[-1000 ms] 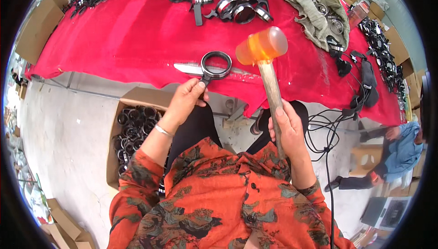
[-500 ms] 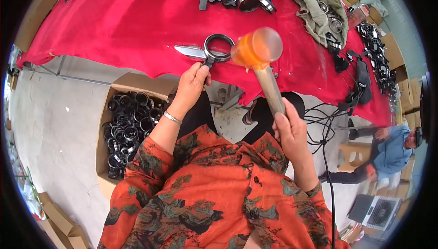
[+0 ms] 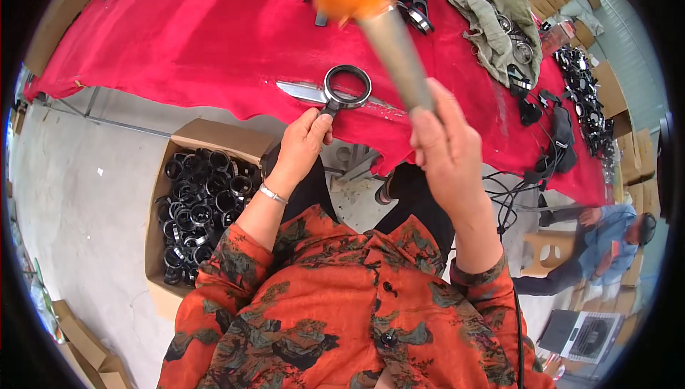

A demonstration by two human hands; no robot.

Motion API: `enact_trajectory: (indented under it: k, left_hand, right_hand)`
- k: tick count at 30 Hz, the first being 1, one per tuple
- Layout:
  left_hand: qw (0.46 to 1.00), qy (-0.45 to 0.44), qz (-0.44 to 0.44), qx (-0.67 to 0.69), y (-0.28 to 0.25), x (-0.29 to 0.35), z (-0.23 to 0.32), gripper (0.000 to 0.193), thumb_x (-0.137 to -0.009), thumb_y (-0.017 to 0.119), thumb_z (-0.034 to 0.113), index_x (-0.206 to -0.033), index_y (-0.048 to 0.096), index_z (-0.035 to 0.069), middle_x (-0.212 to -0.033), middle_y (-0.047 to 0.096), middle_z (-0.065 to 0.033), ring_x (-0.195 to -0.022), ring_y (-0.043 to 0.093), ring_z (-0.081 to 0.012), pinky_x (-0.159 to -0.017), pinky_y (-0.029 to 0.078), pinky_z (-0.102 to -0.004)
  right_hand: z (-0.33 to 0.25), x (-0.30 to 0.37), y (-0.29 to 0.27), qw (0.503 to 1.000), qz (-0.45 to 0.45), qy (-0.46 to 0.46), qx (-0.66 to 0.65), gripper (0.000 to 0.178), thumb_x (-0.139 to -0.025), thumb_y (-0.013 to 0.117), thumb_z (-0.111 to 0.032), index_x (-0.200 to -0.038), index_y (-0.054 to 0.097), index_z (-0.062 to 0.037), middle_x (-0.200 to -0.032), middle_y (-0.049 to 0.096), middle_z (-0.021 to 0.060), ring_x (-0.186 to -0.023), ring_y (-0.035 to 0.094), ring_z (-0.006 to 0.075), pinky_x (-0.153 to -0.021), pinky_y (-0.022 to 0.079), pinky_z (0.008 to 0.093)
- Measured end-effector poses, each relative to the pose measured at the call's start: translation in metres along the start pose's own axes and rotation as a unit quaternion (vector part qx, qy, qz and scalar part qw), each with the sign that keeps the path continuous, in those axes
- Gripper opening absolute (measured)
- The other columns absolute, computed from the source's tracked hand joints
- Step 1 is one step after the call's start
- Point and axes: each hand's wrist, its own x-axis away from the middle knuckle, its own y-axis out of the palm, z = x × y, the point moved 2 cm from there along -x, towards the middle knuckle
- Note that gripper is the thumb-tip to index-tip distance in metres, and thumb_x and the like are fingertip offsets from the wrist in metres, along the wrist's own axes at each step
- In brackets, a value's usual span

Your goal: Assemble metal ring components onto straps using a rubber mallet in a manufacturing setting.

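Observation:
My left hand is closed round the short handle of a black ring-shaped part with a silvery band. The ring lies at the near edge of the red-covered table, over a flat metal strip with a pointed left end. My right hand grips the wooden handle of a mallet. Its orange head is raised high, blurred by motion, and hides part of the heap of rings behind it.
A cardboard box full of black rings stands on the floor at left. More rings lie at the table's far side. On the right are a grey-green cloth, black cables and heaped black parts. A person in blue sits farther right.
My right hand has lifted the mallet up and away, from beside the ring to high above the table. The ring in my left hand has shifted slightly right and down in the picture.

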Motion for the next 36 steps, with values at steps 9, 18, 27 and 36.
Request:
enact_trajectory:
  k: [9, 18, 27, 36]
  left_hand:
    - [0.999, 0.003, -0.033, -0.04, -0.003, 0.0, -0.004, 0.03, -0.095, 0.046, 0.031, -0.079, 0.051, 0.006, -0.069, 0.055, -0.0003, -0.065, 0.052, -0.007, -0.056, 0.041, -0.0215]
    - [0.999, -0.012, -0.052, 0.002, -0.001, 0.001, -0.002, 0.03, -0.095, 0.045, 0.031, -0.08, 0.052, 0.007, -0.07, 0.056, -0.0003, -0.066, 0.053, -0.0067, -0.057, 0.041, -0.0207]
    - [0.999, -0.019, -0.04, 0.012, 0.0, -0.002, 0.007, 0.031, -0.095, 0.047, 0.03, -0.077, 0.051, 0.006, -0.067, 0.055, -0.0001, -0.063, 0.052, -0.0068, -0.054, 0.041, -0.0216]
    - [0.999, -0.009, -0.035, 0.011, -0.002, -0.002, 0.009, 0.029, -0.095, 0.047, 0.031, -0.078, 0.052, 0.006, -0.067, 0.055, 0.0007, -0.063, 0.051, -0.0063, -0.055, 0.041, -0.0213]
  right_hand:
    - [0.051, -0.008, -0.005, 0.973, -0.073, 0.219, -0.018, 0.039, -0.092, 0.05, -0.027, -0.122, 0.048, -0.0029, -0.063, 0.05, 0.0016, -0.053, 0.048, 0.0076, -0.049, 0.041, 0.0246]
    - [0.08, 0.024, -0.007, 0.953, -0.03, 0.268, -0.135, 0.036, -0.094, 0.047, -0.029, -0.121, 0.05, -0.0055, -0.062, 0.049, -0.0009, -0.049, 0.045, 0.005, -0.043, 0.038, 0.0207]
    - [0.079, 0.067, -0.004, 0.946, -0.012, 0.264, -0.188, 0.039, -0.095, 0.045, -0.024, -0.13, 0.042, -0.0057, -0.067, 0.048, -0.0006, -0.052, 0.044, 0.0051, -0.046, 0.038, 0.0191]
    - [0.066, 0.08, -0.018, 0.994, -0.03, 0.1, -0.015, 0.045, -0.089, 0.053, -0.016, -0.127, 0.041, 0.0027, -0.09, 0.061, 0.0136, -0.074, 0.061, 0.0193, -0.067, 0.049, 0.0301]
